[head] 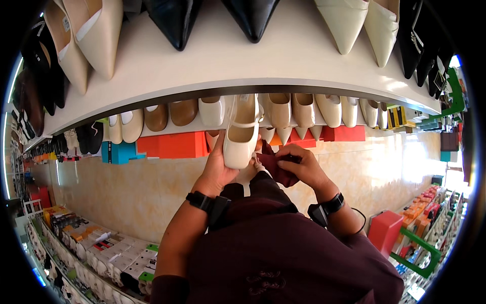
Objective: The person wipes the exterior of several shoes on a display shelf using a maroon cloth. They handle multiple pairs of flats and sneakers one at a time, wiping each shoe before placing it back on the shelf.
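A cream patent Mary Jane shoe [238, 155] with a thin strap and buckle rests in my left hand [216, 171], its toe pointing towards me. The thumb lies along the shoe's side and fingertips show at its other side. To the right, my right hand [302, 163] pinches a dark maroon cloth [280, 171] between thumb and fingers. Part of the cloth hangs down below the fingers, close beside the shoe. A dark band with a small device sits on each wrist.
Above is a white shelf [235, 72] bearing black pointed shoes [252, 19] and cream pumps. Under it, a lower shelf holds a row of beige and brown shoes [183, 113]. Orange-red boxes [171, 145] and a blue box [117, 152] stand lower down. Shoe boxes [125, 258] line the racks behind me.
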Demonstrator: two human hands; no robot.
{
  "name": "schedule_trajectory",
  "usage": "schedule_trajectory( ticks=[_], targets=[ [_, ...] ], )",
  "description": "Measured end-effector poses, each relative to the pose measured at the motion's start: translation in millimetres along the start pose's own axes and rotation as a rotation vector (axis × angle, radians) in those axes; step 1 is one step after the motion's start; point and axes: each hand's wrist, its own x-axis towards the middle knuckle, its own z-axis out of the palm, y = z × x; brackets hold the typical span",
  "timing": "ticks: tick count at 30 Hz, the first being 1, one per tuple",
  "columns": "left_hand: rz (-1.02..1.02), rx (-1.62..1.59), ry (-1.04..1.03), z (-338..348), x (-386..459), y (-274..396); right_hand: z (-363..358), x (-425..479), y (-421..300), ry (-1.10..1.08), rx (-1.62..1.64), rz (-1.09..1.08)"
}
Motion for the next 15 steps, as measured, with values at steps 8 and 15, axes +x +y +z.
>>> schedule_trajectory(
  ticks=[8,15],
  targets=[
    [0.043,-0.068,0.037,-16.1,63.9,3.4,-6.8,-21.6,24.1,0.082,0.047,0.097],
    [0.083,-0.136,0.112,-10.8,74.9,5.0,-16.9,-27.4,39.3,0.11,0.056,0.124]
  ],
)
